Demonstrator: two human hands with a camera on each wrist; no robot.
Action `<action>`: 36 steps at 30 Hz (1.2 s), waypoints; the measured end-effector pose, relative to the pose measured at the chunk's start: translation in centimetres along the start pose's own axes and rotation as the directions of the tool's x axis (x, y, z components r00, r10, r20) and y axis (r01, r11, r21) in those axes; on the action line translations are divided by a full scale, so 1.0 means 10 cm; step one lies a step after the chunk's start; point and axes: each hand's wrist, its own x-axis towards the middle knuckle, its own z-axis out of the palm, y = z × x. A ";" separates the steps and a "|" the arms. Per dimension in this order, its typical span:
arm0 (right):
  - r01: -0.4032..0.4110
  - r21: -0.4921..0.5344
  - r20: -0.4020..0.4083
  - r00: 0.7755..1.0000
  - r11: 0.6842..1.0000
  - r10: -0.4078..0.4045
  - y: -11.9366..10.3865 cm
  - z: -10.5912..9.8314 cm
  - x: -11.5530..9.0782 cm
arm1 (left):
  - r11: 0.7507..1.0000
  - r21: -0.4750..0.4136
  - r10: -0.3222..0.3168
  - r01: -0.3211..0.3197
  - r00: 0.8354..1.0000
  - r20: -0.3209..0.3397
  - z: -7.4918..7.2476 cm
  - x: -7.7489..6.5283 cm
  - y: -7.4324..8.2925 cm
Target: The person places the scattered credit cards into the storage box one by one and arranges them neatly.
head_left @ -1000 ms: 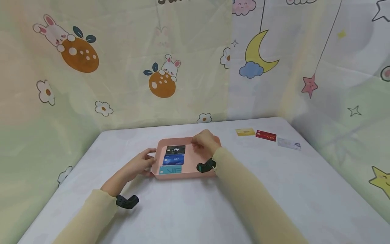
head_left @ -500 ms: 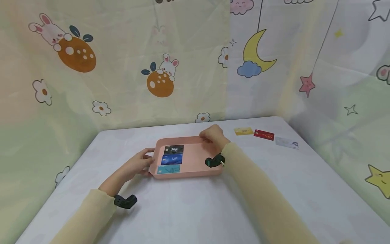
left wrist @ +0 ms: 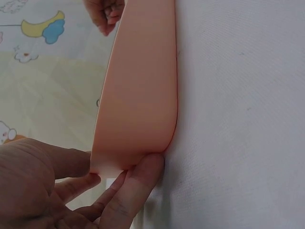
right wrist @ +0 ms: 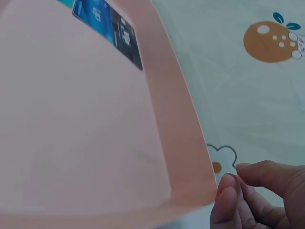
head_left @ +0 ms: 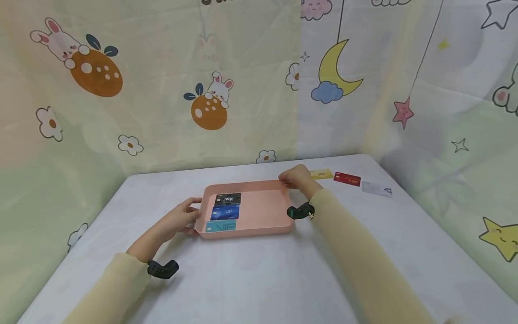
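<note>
Here, between our two hands, lies a shallow pink rectangular tray with rounded corners and a smooth finish (head_left: 265,209), resting on the white cloth-covered tabletop (head_left: 251,279). Our left hand (head_left: 177,220) is partly open, its fingers spread and slightly bent, touching the tray's left end from outside; in the left wrist view the thumb meets the base of the corner and a finger reaches the rim. Our right hand (head_left: 297,177) is at the far right corner, fingers loosely curled and tips close together, with nothing visible in its hold; we cannot tell whether it touches the rim.

Inside the tray, nearer our left hand, three flat cards form a column: a black card with white "Vip" lettering (head_left: 228,199) farthest from us, a glossy blue "VIP" card (head_left: 225,212) next, and a teal "VIP" card (head_left: 221,226) closest.

Just beyond our right hand, a yellow card (head_left: 322,173) is partly covered by it. Farther to that hand's right lie a red "VIP" card (head_left: 347,179), then a pale silver-grey card (head_left: 377,189).
</note>
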 end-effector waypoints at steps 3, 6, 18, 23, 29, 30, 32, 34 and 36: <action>-0.026 -0.011 -0.002 1.000 1.000 0.026 0.04 -0.11 0.07 | 1.000 -0.001 -0.004 0.004 1.000 0.000 0.00 -0.01 -0.01; -0.057 -0.063 -0.026 0.998 0.996 0.055 0.09 -0.21 0.16 | 1.000 0.000 -0.004 0.004 1.000 -0.005 0.00 0.00 -0.01; -0.083 -0.030 -0.072 0.994 0.996 0.081 0.33 -0.65 0.20 | 1.000 0.013 -0.006 0.006 1.000 -0.005 0.00 0.00 -0.06; -0.106 -0.023 -0.096 0.990 0.994 0.104 0.42 -0.80 0.20 | 1.000 0.007 -0.014 0.014 1.000 -0.006 0.00 0.01 -0.05; -0.120 -0.093 -0.129 0.986 0.988 0.107 0.49 -0.94 0.18 | 1.000 0.009 -0.009 0.009 1.000 -0.009 -0.01 0.00 -0.03; -0.116 -0.124 -0.132 0.986 0.985 0.100 0.50 -0.97 0.17 | 1.000 0.010 -0.007 0.007 1.000 -0.008 -0.01 0.00 -0.02; -0.119 -0.194 -0.150 0.985 0.974 0.090 0.54 -1.04 0.14 | 1.000 0.008 -0.005 0.005 1.000 -0.007 0.00 0.00 -0.02; -0.108 -0.267 -0.154 0.986 0.958 0.068 0.58 -1.13 0.12 | 1.000 0.008 -0.004 0.004 1.000 -0.008 0.00 0.00 -0.02; -0.103 -0.319 -0.168 0.984 0.942 0.051 0.62 -1.21 0.10 | 1.000 0.011 -0.001 0.001 1.000 -0.006 0.00 0.00 -0.01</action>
